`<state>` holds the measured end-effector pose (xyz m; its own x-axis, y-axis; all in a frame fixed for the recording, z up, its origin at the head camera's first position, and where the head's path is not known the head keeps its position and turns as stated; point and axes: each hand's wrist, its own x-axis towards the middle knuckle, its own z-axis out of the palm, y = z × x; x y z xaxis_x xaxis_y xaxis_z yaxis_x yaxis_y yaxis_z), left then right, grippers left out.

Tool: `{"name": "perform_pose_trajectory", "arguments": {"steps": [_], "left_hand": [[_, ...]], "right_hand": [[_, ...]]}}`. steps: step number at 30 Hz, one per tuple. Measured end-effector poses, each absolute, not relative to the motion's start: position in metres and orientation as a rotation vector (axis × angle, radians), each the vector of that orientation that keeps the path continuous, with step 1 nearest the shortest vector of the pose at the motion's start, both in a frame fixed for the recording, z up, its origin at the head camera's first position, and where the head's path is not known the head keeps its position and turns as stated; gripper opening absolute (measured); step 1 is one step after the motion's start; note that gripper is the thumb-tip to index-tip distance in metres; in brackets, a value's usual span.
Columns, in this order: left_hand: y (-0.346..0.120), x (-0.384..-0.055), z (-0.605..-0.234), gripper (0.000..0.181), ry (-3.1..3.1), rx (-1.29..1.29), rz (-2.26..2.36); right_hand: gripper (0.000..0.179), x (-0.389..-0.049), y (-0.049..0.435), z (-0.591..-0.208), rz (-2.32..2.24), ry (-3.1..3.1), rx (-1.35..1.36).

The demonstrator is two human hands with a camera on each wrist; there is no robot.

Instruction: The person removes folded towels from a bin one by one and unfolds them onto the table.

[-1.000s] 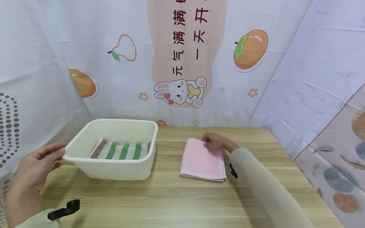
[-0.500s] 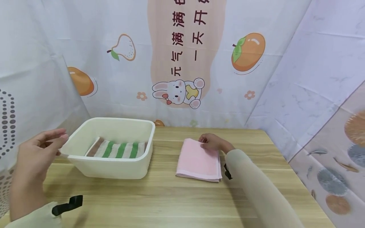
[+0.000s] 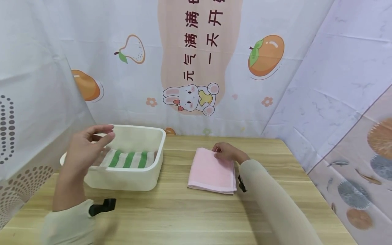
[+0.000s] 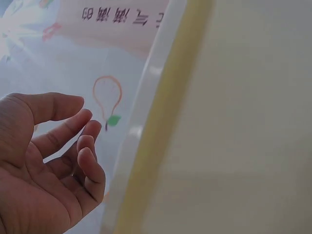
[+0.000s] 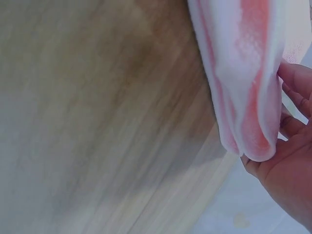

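A folded pink towel (image 3: 211,172) lies on the wooden table, right of centre. My right hand (image 3: 228,152) grips its far right corner; in the right wrist view the towel's folded layers (image 5: 251,117) sit between thumb and fingers. My left hand (image 3: 85,144) hangs over the left side of the white plastic basin (image 3: 125,178), fingers loosely bent, nothing between them. In the left wrist view this left hand (image 4: 53,161) is apart from the basin's rim (image 4: 141,117). Inside the basin is a folded towel (image 3: 130,160) with green, white and brown stripes, partly hidden by the left hand.
The wooden table (image 3: 171,217) extends in front of the basin and towel. A printed curtain (image 3: 131,85) hangs behind the table's far edge, with more cloth hanging along the left and right sides.
My left hand has moved right and up, from the basin's left rim to over its left side. The right hand stays at the pink towel's corner. The view has shifted slightly.
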<state>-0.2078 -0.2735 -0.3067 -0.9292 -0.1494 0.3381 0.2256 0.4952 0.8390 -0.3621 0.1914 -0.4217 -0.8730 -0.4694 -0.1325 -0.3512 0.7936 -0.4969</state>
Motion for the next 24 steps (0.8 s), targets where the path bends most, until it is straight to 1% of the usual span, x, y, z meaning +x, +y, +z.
{"name": "perform_pose_trajectory", "arguments": {"steps": [3, 9, 19, 24], "left_hand": [[-0.254, -0.218, -0.307, 0.042, -2.405, -0.126, -1.395], [-0.214, -0.234, -0.303, 0.041, -2.47, -0.2, -1.423], [-0.156, -0.256, -0.304, 0.033, -2.51, -0.349, -1.467], [-0.128, -0.261, -0.308, 0.03, -2.477, -0.382, -1.559]], "right_hand": [[0.014, -0.36, 0.192, -0.42, -0.679, 2.74, -0.649], [0.012, -0.357, 0.192, -0.417, -0.691, 2.751, -0.629], [0.012, -0.355, 0.192, -0.417, -0.653, 2.781, -0.651], [0.01, -0.354, 0.193, -0.415, -0.651, 2.784, -0.654]]}}
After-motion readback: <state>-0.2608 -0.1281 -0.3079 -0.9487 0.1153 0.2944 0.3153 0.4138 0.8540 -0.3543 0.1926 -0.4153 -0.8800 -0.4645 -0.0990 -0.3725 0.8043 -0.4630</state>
